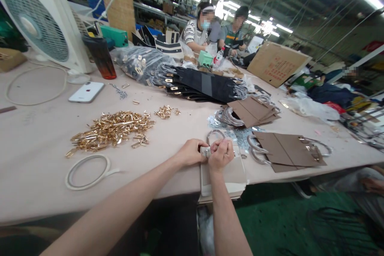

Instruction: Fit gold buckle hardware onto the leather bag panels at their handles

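Where the head view takes in the front edge of the worktop (45, 140), a pale bag piece (236, 174) lies beneath the left hand (192, 153) and the right hand (221, 155). Their fingers look curled near its top; what they grip, I cannot tell. Best, I'd judge, to steady it flat, press evenly and keep the handle (214, 133) clear.

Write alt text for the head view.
A person's left hand and right hand meet over a cream-and-beige piece at the edge of a worktable. On the left lie a pile of gold-coloured metal fittings and a ring of tape; on the right, brown panels with looped handles.
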A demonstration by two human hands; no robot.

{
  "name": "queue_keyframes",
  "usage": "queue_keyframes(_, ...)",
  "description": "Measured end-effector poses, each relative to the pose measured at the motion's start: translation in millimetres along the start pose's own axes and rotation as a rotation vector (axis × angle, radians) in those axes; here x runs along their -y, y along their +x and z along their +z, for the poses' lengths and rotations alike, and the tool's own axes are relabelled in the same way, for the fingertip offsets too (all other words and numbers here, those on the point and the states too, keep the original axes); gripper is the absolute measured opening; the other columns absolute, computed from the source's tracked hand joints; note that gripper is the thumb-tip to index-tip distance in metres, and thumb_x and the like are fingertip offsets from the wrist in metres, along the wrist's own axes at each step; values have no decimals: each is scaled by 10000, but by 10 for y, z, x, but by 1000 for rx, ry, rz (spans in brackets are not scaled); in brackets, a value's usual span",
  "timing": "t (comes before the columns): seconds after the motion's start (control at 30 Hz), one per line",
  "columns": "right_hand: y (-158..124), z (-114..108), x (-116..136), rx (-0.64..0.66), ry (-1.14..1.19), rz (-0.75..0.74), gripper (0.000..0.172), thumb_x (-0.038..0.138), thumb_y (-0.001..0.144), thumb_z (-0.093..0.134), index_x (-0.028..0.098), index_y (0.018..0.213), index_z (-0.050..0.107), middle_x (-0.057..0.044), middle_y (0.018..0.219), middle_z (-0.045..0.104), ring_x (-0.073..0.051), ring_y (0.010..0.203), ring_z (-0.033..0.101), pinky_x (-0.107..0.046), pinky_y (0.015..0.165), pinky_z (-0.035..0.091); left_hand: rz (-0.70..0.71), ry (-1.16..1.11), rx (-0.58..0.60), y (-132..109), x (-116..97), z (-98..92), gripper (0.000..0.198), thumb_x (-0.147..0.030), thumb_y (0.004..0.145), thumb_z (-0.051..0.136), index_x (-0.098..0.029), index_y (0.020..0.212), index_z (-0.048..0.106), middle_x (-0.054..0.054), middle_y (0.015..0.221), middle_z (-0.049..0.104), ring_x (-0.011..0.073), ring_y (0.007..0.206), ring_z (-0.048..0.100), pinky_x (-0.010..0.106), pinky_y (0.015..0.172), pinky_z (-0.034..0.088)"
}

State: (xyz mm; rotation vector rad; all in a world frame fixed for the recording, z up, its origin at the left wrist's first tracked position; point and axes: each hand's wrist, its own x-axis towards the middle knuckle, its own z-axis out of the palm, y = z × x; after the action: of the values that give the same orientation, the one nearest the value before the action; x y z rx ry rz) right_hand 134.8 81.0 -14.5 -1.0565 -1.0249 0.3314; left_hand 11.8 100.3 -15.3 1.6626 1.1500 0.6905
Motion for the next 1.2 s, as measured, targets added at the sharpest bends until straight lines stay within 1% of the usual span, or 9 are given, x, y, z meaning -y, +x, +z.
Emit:
queue_keyframes(0.1, 24, -51, 16, -22, 148, 22, 389, 409, 1044, 474, 228, 700, 452, 84, 538, 424, -91, 414, 417, -228, 406, 330, 21, -20, -13, -23, 55, 39, 592, -244, 578, 826, -161, 1164, 808, 24, 915, 790, 192, 782, 670, 246, 699, 500)
queue_keyframes(0.2, 105, -90, 40, -121, 273, 39, 364, 389, 1044, 474, 224, 720, 463, 89, 552, 417, -77, 394, 383, -211, 390, 318, -14, -65, -5, -21, 65, 63, 577, -231, 568, 838, -171, 1142, 813, 19, 940, 800, 199, 803, 690, 253, 715, 513)
queue_keyframes(0.27, 180, -74, 41, -137, 291, 59, 375, 423, 1041, 481, 224, 724, 459, 92, 552, 415, -70, 389, 374, -202, 387, 320, -17, -51, -18, -16, 51, 60, 584, -215, 555, 843, -179, 1137, 817, 20, 968, 805, 204, 827, 694, 260, 750, 521)
queue_keyframes(0.43, 334, 72, -21, 40, 261, 200, 423, 532, 1008, 533, 221, 732, 453, 106, 533, 407, -60, 369, 379, -185, 369, 304, -11, -3, -45, -29, 14, 32, 599, -230, 563, 837, -167, 1157, 813, 14, 927, 796, 202, 805, 678, 260, 736, 508)
queue_keyframes(0.63, 407, 141, -68, 121, 279, 311, 435, 547, 987, 559, 222, 721, 447, 114, 510, 399, -59, 351, 364, -184, 353, 283, -13, 9, -49, -52, 9, 37, 595, -224, 578, 807, -158, 1169, 809, 12, 945, 793, 196, 810, 680, 250, 729, 495)
queue_keyframes(0.83, 268, 84, -50, 271, 205, 185, 434, 486, 1018, 528, 220, 683, 458, 99, 504, 404, -73, 380, 383, -200, 368, 299, -8, 9, -32, -34, 15, 26, 580, -233, 578, 822, -178, 1155, 817, 2, 910, 790, 191, 780, 679, 247, 712, 493)
queue_keyframes(1.0, 160, 14, 55, 221, 294, 43, 402, 388, 1040, 523, 216, 680, 476, 78, 518, 435, -84, 414, 388, -205, 395, 309, 50, -14, 16, -33, 39, -7, 546, -252, 595, 822, -164, 1134, 823, 10, 931, 797, 216, 845, 691, 254, 744, 508)
queue_keyframes(1.13, 193, -5, 208, 108, 408, -32, 392, 344, 1039, 509, 223, 671, 455, 87, 518, 395, -81, 387, 347, -208, 383, 288, 18, -52, 23, -35, 60, -5, 549, -247, 584, 838, -167, 1127, 825, 11, 921, 792, 209, 818, 682, 256, 733, 511)
queue_keyframes(1.2, 181, 4, 224, 90, 388, -61, 406, 359, 1042, 488, 230, 661, 436, 88, 515, 383, -84, 385, 351, -216, 390, 295, 20, -59, 29, -34, 61, -8, 539, -240, 591, 834, -167, 1124, 825, 3, 895, 783, 199, 798, 671, 251, 723, 504)
